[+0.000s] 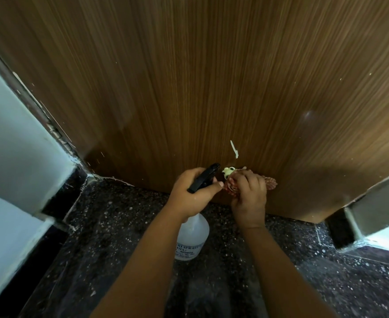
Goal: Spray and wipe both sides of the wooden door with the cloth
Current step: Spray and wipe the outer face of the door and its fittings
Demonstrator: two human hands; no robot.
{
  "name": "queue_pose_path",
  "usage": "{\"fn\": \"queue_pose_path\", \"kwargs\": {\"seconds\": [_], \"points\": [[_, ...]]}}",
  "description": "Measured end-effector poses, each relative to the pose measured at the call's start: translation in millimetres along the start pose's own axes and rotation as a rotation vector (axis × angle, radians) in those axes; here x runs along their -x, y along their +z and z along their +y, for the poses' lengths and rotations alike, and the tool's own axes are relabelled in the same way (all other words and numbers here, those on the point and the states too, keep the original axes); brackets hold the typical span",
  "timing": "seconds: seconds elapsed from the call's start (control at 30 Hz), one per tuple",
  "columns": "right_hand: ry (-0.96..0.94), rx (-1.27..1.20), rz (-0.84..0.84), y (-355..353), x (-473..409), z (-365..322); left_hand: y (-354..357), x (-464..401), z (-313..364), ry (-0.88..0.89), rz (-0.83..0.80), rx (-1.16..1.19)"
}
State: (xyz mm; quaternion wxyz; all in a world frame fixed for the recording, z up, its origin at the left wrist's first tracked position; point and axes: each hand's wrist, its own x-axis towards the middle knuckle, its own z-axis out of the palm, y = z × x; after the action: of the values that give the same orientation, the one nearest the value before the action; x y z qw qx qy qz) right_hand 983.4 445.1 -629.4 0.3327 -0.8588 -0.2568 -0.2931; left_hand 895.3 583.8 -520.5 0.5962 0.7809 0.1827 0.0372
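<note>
The brown wooden door [200,76] fills the upper view, seen from close to its bottom edge. My left hand [193,193] grips the black trigger head of a clear spray bottle [192,237], whose body hangs below my wrist. Just to its right, my right hand [248,196] holds a bunched reddish patterned cloth [270,182] against the lowest part of the door. A pale scrap [228,172] shows beside the cloth, between the two hands. A white streak [234,149] marks the wood just above them.
A dark speckled stone floor [120,237] lies underfoot. The pale wall and door frame [17,134] with hinges stand at the left. Another pale wall corner with a dark skirting [372,216] stands at the right, beyond the door's edge.
</note>
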Motion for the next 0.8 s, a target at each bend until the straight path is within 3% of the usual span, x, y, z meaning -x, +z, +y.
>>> {"fn": "queue_pose_path", "kwargs": {"seconds": [0.07, 0.13, 0.27, 0.33, 0.43, 0.57, 0.8], "points": [[0.067, -0.042, 0.017, 1, 0, -6, 1, 0, 1, -0.007, 0.004, 0.0], [0.258, -0.2, 0.096, 4, 0, -16, 2, 1, 1, -0.001, 0.015, 0.003], [0.924, -0.595, 0.179, 12, 0, -27, 2, 3, 3, 0.005, 0.024, 0.001], [1.223, -1.049, 0.127, 17, 1, -30, 2, 5, 4, 0.007, 0.026, 0.001], [1.487, -1.602, 0.098, 13, -9, -37, -2, 7, 3, 0.006, 0.036, 0.004], [1.751, -1.972, 0.133, 5, -26, -44, -9, 10, 3, 0.005, 0.043, 0.017], [1.805, -2.149, 0.104, -1, -35, -51, -21, 12, 5, 0.012, 0.07, 0.037]]}}
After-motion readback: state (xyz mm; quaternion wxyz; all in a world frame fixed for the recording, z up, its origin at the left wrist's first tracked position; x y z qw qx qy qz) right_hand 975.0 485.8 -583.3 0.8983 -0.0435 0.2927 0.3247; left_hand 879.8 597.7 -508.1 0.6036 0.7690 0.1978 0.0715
